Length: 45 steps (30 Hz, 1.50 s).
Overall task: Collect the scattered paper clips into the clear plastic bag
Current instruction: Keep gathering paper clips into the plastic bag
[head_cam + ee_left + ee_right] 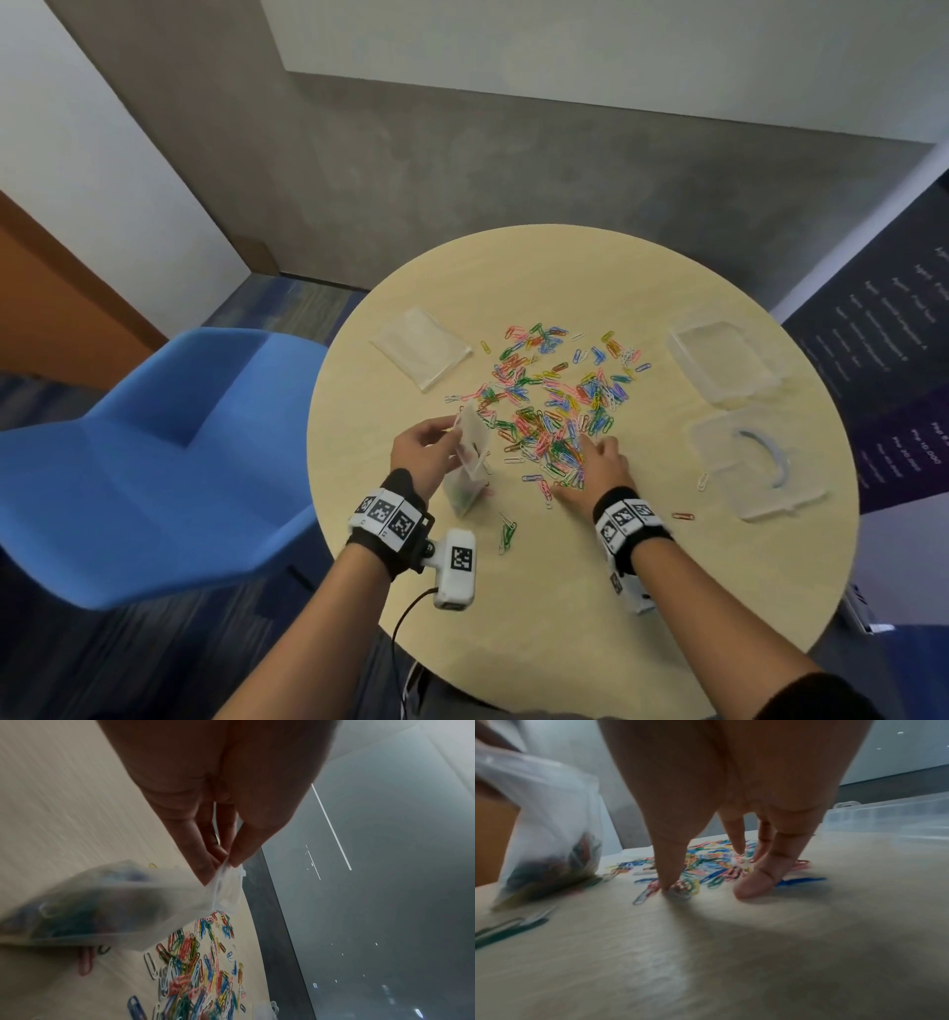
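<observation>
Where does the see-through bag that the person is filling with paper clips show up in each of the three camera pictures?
Head view: the clear plastic bag stands left of centre, its top pinched by the left hand.
Left wrist view: it fills the lower left, hanging from the fingertips.
Right wrist view: it is at the left edge, its bottom on the table.
Shared landmark: the pile of coloured paper clips, seen in all three.

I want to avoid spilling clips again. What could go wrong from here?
1. The left hand pinches only the top edge of the clear bag, which already holds clips; a weak grip could let it tip.
2. The right hand rakes the paper clip pile with spread fingers, so clips may scatter.
3. Strays near the table edge, like the orange clip, could be missed.
</observation>
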Tool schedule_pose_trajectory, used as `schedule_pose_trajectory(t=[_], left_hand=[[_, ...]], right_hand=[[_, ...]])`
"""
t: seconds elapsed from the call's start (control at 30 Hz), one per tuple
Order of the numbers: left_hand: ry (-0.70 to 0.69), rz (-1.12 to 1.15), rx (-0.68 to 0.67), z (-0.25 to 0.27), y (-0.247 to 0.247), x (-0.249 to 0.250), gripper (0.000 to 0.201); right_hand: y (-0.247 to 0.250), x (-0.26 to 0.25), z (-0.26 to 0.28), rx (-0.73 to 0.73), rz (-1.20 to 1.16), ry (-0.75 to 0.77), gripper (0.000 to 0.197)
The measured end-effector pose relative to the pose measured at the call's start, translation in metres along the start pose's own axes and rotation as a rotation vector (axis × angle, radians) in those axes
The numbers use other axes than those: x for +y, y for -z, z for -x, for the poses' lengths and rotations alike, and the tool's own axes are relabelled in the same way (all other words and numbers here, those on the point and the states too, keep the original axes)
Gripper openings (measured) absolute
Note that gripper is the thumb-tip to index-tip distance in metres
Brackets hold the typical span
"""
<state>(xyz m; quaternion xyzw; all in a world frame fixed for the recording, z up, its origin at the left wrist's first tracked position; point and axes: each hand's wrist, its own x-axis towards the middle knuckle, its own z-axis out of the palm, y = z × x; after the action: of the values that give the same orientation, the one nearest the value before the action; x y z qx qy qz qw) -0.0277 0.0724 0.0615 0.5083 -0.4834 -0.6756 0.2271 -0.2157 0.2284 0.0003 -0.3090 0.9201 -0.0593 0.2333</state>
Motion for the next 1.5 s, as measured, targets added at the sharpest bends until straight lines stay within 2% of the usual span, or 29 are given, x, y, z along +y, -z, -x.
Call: schedule_pose_trajectory(t=[0.17,0.23,0.3,0.37,0.47,0.57,0.63,0.7,0.8,0.93,1.0,1.07,1.13,1.23,1.3,1.4,1.47,1.5], left_hand=[[-0.002,-0.041,0.01,0.002,-0.001,-0.001,0.019],[0.0,-0.043,0.014,0.002,-0.001,-0.003,0.019],[-0.001,-0.047,0.016,0.002,-0.002,-0.004,0.02],[-0.002,-0.052,0.014,0.002,-0.004,-0.004,0.02],[0.004,-0.043,0.0,0.003,-0.009,-0.005,0.016],[0.018,-0.047,-0.015,0.006,-0.018,-0.005,0.011],[0.028,-0.057,-0.03,0.008,-0.025,-0.006,0.013],[0.03,-0.074,-0.048,0.012,-0.035,-0.007,0.018],[0.022,-0.103,-0.074,0.018,-0.047,-0.007,0.022],[-0.067,-0.264,-0.112,0.018,-0.052,-0.007,0.01],[-0.103,-0.344,-0.12,0.019,-0.052,-0.005,0.009],[-0.114,-0.368,-0.109,0.019,-0.051,-0.003,0.017],[-0.11,-0.356,-0.099,0.018,-0.048,-0.001,0.02],[-0.111,-0.357,-0.098,0.015,-0.043,0.0,0.021],[-0.103,-0.343,-0.097,0.014,-0.041,-0.002,0.02],[-0.098,-0.314,-0.091,0.01,-0.035,-0.003,0.019],[-0.088,-0.287,-0.073,0.006,-0.028,-0.004,0.016],[-0.076,-0.272,-0.062,0.003,-0.024,-0.004,0.017]], right_hand=[[-0.005,-0.029,-0.009,0.057,0.066,0.194,0.048],[-0.002,-0.033,-0.012,0.068,0.085,0.239,0.034],[0.005,-0.032,-0.014,0.048,0.088,0.229,0.028],[0.013,-0.025,-0.015,0.056,-0.007,0.143,0.022],[0.023,-0.005,-0.017,0.069,-0.347,-0.052,0.015],[0.045,0.002,-0.009,-0.042,-0.948,-0.182,0.016],[0.064,-0.011,0.001,-0.172,-1.334,-0.136,0.019],[0.078,-0.03,0.012,-0.282,-1.465,-0.02,0.022],[0.082,-0.058,0.028,-0.345,-1.283,0.099,0.026],[0.069,-0.079,0.032,-0.215,-0.55,0.111,0.013],[0.068,-0.089,0.029,-0.128,-0.344,0.1,0.016],[0.07,-0.098,0.026,-0.111,-0.313,0.074,0.022],[0.075,-0.107,0.027,-0.174,-0.32,0.073,0.027],[0.075,-0.113,0.032,-0.24,-0.273,0.108,0.039],[0.074,-0.113,0.036,-0.238,-0.233,0.154,0.039],[0.074,-0.108,0.037,-0.146,-0.412,0.219,0.032],[0.077,-0.092,0.033,-0.017,-0.574,0.189,0.023],[0.078,-0.077,0.03,0.052,-0.554,0.148,0.021]])
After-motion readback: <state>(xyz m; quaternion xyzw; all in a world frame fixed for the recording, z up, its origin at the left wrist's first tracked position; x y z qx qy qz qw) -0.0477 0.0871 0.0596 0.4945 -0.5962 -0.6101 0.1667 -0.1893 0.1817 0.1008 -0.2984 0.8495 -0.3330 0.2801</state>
